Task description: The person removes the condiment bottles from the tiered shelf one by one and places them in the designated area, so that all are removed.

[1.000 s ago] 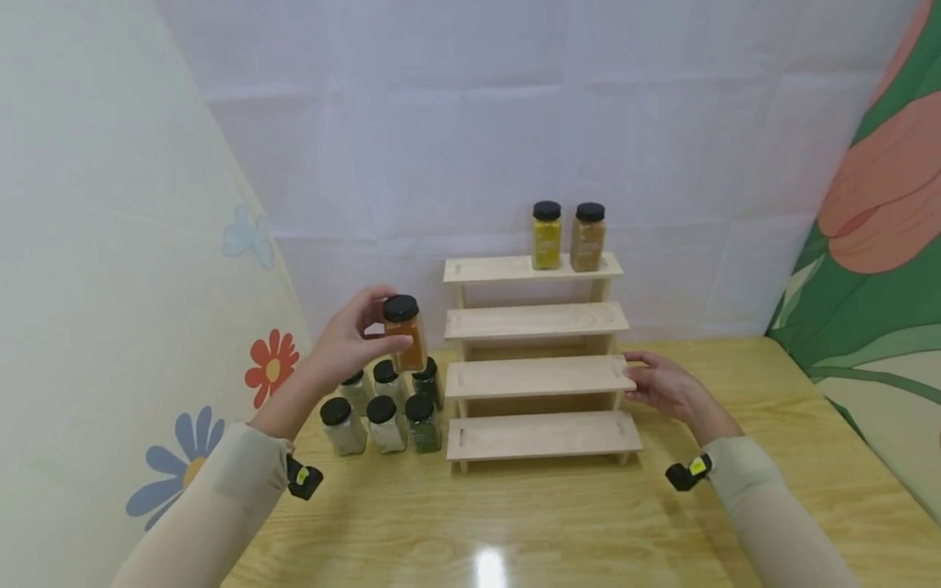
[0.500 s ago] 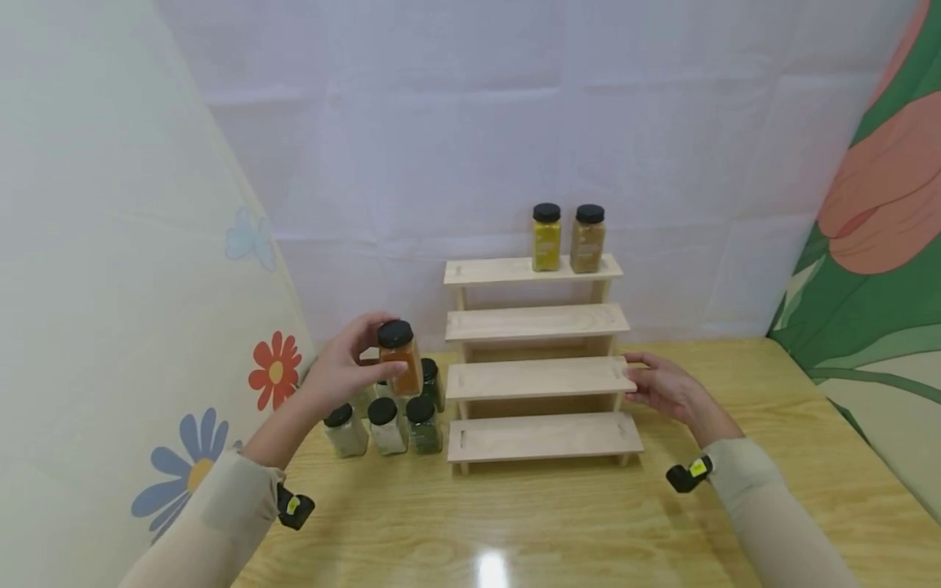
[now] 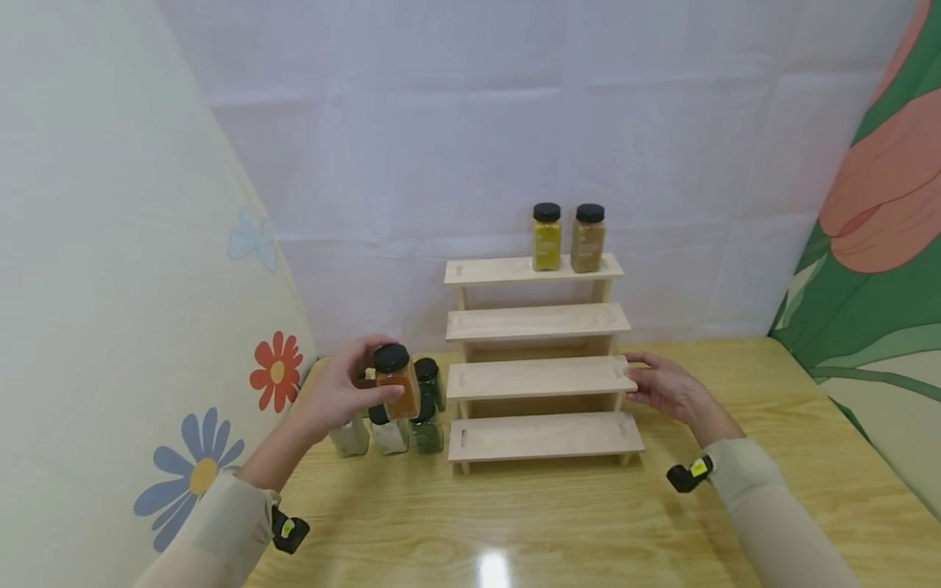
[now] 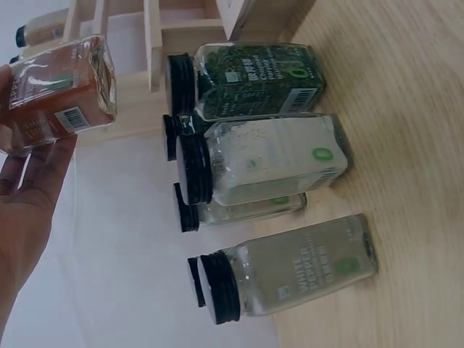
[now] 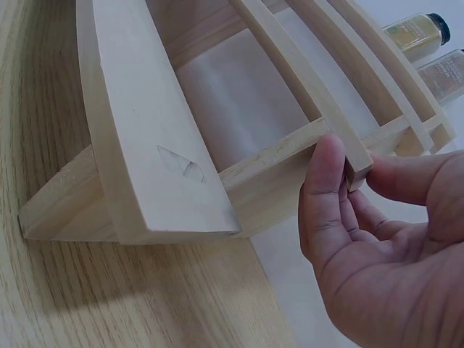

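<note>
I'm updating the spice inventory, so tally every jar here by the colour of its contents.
Yellow jar: 1
Tan jar: 1
Orange jar: 1
Dark green jars: 2
Pale jars: 3
Mostly hidden jar, colour unclear: 1
Total: 9

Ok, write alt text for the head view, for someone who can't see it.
A person's left grip holds an orange jar near several jars standing on a wood-grain table, while the right grip pinches the end of the second-lowest shelf on a four-tier wooden rack. A yellow jar and a tan jar stand side by side on the right of the top tier.
</note>
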The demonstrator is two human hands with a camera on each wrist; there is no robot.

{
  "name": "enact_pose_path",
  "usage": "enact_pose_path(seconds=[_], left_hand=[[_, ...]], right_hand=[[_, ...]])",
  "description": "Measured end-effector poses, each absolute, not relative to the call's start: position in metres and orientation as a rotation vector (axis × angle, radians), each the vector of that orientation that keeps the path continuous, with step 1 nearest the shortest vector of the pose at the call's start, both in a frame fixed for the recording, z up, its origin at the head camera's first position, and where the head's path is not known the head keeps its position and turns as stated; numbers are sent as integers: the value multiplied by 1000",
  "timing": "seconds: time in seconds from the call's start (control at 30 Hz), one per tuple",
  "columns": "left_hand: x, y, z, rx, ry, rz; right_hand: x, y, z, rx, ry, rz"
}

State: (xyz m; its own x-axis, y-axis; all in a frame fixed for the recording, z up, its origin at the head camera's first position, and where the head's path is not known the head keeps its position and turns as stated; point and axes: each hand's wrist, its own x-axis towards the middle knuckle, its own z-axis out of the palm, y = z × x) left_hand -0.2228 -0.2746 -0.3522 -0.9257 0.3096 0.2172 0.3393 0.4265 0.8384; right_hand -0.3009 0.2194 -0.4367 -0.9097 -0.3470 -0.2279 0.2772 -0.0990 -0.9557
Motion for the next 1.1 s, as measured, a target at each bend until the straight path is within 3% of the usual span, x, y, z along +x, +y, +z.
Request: enact_pose_path(seconds=[1.1], left_hand=[[-200, -271, -395, -623, -2622, -1671]], right_hand=[[-302, 219, -438, -65, 1775, -2052]])
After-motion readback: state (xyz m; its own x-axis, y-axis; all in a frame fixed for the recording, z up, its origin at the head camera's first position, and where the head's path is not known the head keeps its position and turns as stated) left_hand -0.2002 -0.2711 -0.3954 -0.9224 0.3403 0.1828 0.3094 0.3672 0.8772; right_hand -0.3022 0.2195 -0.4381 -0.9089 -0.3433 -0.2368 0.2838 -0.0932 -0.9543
